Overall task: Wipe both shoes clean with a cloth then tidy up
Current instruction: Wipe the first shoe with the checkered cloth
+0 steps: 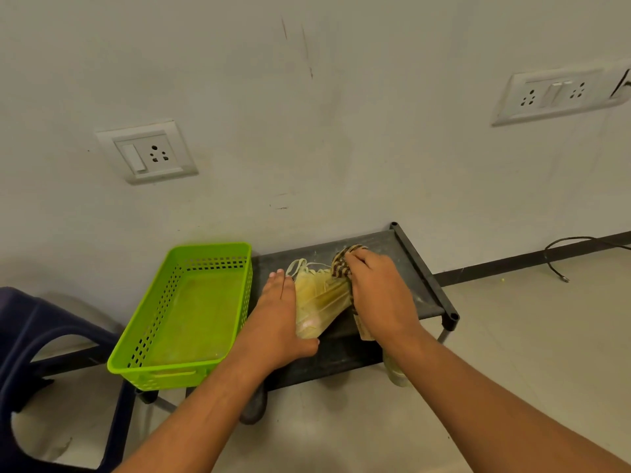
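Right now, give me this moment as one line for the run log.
step: shoe wipe | left hand: rests on shoe, on rack | right hand: holds cloth against shoe | basket: left of shoe

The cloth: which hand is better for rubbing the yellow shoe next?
Right. The right hand grips the striped cloth on top of the shoe, while the left hand lies flat against the shoe's side, steadying it.

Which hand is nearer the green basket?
Left. The left hand rests on the shoe, just beside the right wall of the basket; the right hand grips the cloth on the shoe's other side, farther away.
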